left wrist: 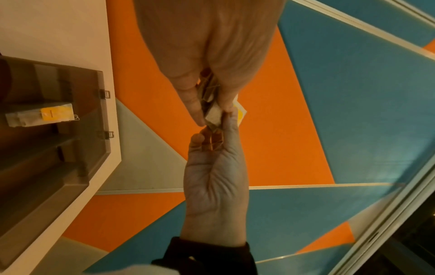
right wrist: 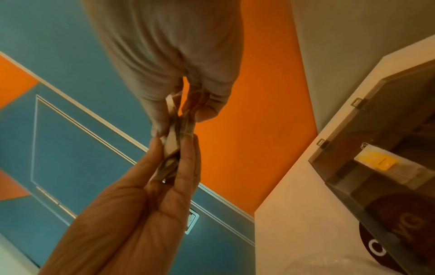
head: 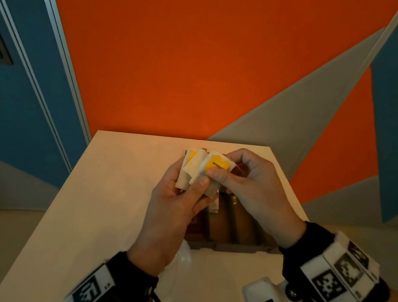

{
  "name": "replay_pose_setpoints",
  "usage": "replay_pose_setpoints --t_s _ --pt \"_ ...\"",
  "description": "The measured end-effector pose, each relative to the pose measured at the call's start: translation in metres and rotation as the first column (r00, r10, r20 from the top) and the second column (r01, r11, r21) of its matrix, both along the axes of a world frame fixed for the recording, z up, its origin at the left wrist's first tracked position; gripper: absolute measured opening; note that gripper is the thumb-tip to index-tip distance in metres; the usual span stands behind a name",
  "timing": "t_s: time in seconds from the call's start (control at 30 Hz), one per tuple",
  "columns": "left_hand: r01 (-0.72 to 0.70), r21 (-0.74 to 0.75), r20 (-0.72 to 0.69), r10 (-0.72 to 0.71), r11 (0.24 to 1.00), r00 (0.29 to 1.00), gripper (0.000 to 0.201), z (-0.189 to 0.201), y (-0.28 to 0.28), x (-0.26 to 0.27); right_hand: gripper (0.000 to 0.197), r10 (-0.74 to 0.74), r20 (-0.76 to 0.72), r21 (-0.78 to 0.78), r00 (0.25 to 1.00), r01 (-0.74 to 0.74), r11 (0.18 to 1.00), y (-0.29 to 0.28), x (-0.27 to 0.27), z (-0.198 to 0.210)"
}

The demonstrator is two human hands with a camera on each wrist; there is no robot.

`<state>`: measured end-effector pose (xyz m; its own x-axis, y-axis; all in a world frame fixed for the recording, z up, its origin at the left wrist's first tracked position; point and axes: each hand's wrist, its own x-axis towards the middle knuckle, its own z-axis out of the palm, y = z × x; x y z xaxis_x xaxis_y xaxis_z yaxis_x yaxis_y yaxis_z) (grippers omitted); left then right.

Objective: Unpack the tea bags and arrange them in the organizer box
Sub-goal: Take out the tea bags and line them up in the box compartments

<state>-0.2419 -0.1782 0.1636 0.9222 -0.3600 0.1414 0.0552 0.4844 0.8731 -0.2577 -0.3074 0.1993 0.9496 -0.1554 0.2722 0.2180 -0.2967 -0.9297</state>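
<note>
Left hand [head: 174, 210] fingers [head: 200, 185] curled round a fanned stack of tea bags [head: 192, 167], long axes tilted up and away; right hand [head: 256, 187] pinches the front bag's yellow tag [head: 216, 164] between thumb and forefinger. Both hover above the smoky-brown organizer box [head: 231, 247] on the tabletop [head: 120, 179]. One yellow-tagged tea bag [left wrist: 40, 115] lies flat in a far compartment, near the hinged lid.
</note>
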Motion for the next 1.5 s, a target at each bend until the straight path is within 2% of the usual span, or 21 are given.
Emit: replay_pose_setpoints --t_s 0.1,0.2,0.3,0.37,0.43,0.53,0.7,0.73,0.77,0.83,0.87,0.93,1.0,1.07,1.13,1.27,1.4,1.5 --pt "-0.017 -0.051 -0.053 0.014 0.999 0.998 0.038 -0.001 0.001 0.000 0.010 0.027 -0.007 0.116 1.000 -0.026 0.993 0.001 0.002 -0.002" --pt "-0.060 -0.127 -0.150 0.041 0.990 0.988 0.029 -0.002 0.004 0.005 0.008 -0.003 -0.033 0.155 0.999 0.008 0.988 -0.003 0.006 -0.006" --pt "-0.104 -0.149 -0.193 0.075 0.983 0.978 0.027 -0.003 0.008 0.010 0.017 -0.028 -0.048 0.318 0.998 0.042 0.947 -0.009 0.011 -0.006" --pt "-0.124 -0.154 -0.202 0.091 0.980 0.975 0.026 -0.003 0.009 0.011 0.019 0.026 -0.066 0.393 0.997 0.002 0.919 -0.009 0.012 -0.003" --pt "-0.127 -0.160 -0.209 0.092 0.979 0.974 0.026 -0.003 0.008 0.011 0.013 0.098 -0.106 0.380 0.990 -0.051 0.924 -0.004 0.010 -0.001" --pt "-0.118 -0.163 -0.203 0.083 0.980 0.976 0.027 -0.002 0.005 0.010 0.002 0.093 -0.141 0.338 0.986 -0.040 0.940 0.003 0.011 -0.006" --pt "-0.168 -0.130 -0.187 0.142 0.977 0.972 0.025 -0.003 0.005 0.009 0.006 0.068 -0.156 0.433 0.985 0.006 0.901 0.000 0.014 -0.012" --pt "-0.187 -0.113 -0.186 0.164 0.976 0.969 0.025 -0.004 0.006 0.009 0.007 0.032 -0.137 0.409 0.990 0.027 0.912 -0.001 0.013 -0.012" --pt "-0.212 -0.093 -0.177 0.194 0.973 0.965 0.025 -0.006 0.006 0.009 0.008 -0.029 -0.098 0.323 0.995 0.060 0.945 -0.003 0.013 -0.010" --pt "-0.260 -0.061 -0.135 0.250 0.964 0.959 0.026 -0.009 0.006 0.007 0.012 -0.143 0.066 0.010 0.988 0.142 0.990 -0.004 0.010 -0.005" --pt "-0.278 -0.052 -0.113 0.270 0.959 0.956 0.027 -0.009 0.005 0.006 0.013 -0.145 0.164 -0.172 0.976 0.173 0.970 -0.003 0.009 -0.002" --pt "-0.281 -0.059 -0.076 0.277 0.958 0.958 0.029 -0.011 0.002 0.004 0.013 -0.053 0.289 -0.504 0.956 0.198 0.841 0.006 0.007 0.002" --pt "-0.240 -0.074 -0.084 0.233 0.968 0.969 0.033 -0.010 -0.001 0.002 0.012 0.066 0.311 -0.687 0.948 0.176 0.705 0.019 0.004 0.001" --pt "-0.185 -0.117 -0.134 0.169 0.976 0.976 0.035 -0.013 0.001 0.004 0.007 0.136 0.325 -0.754 0.936 0.169 0.635 0.032 0.000 -0.002" --pt "-0.146 -0.167 -0.194 0.113 0.975 0.974 0.036 -0.017 0.005 0.007 0.009 0.172 0.344 -0.781 0.923 0.180 0.598 0.043 -0.005 -0.007" --pt "-0.052 -0.330 -0.311 -0.056 0.943 0.949 0.062 -0.024 0.015 0.014 0.007 0.201 0.346 -0.843 0.917 0.209 0.497 0.054 -0.008 -0.016" --pt "-0.102 -0.297 -0.365 -0.014 0.949 0.931 0.062 -0.029 0.018 0.015 0.010 0.258 0.346 -0.842 0.902 0.177 0.511 0.051 -0.010 -0.025" --pt "-0.087 -0.243 -0.327 0.003 0.966 0.945 0.046 -0.027 0.019 0.013 0.014 0.243 0.338 -0.831 0.909 0.167 0.531 0.047 -0.012 -0.031"
